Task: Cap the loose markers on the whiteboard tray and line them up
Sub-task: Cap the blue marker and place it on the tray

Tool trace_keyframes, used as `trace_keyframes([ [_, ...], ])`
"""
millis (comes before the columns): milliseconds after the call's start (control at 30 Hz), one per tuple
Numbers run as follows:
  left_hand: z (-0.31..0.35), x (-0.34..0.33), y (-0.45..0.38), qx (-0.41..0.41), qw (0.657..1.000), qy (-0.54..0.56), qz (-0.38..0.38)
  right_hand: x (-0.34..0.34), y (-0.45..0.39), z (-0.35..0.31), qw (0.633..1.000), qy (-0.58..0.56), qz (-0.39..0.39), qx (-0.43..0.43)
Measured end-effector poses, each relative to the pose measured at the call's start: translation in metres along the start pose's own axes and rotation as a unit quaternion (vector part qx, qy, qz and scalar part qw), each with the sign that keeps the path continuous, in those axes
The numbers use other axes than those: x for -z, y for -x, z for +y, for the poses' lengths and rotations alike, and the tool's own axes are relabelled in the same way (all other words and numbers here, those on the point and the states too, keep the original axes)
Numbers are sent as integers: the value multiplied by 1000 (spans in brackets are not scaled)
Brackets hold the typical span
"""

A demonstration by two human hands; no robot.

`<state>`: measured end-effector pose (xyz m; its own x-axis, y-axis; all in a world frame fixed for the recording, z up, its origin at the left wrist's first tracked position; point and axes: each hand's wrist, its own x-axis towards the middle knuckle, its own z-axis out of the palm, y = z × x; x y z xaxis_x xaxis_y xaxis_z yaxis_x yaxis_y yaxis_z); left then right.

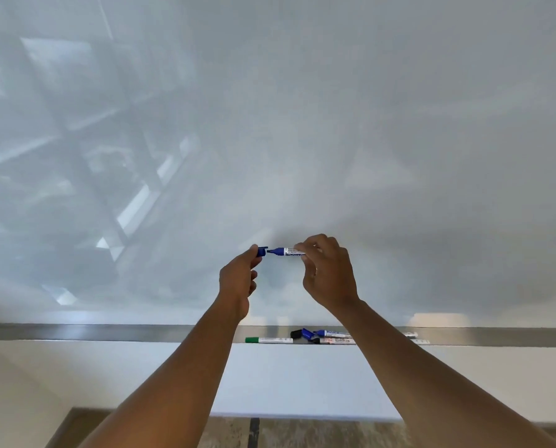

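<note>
My right hand (326,270) holds a blue marker (286,252) level in front of the whiteboard, its bare tip pointing left. My left hand (239,279) pinches a blue cap (262,251) just left of that tip, with a small gap between them. Down on the metal tray (108,333) lie a green-capped marker (268,340), a loose black cap (296,333), a loose blue cap (307,334), a blue marker (333,333) and a black-tipped marker (335,341). My right forearm hides part of these two. White marker ends (410,334) show to its right.
The glossy whiteboard (270,124) fills the upper view. Below the tray is a white wall panel (286,379), and a wood-look floor (302,434) at the bottom. The tray runs the full width of the view.
</note>
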<state>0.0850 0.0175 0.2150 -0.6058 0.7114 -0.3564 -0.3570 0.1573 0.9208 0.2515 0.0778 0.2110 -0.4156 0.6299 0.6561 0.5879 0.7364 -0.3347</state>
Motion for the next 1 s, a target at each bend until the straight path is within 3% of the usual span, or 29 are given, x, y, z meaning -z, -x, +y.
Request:
trace_keyframes([
  [500,24,-8,26,-120,992,-32,-17,20,-11,-14,998,-58,12,26],
  [1000,33,-11,33,-110,993,49,-21,17,-19,-20,991,-123,41,24],
])
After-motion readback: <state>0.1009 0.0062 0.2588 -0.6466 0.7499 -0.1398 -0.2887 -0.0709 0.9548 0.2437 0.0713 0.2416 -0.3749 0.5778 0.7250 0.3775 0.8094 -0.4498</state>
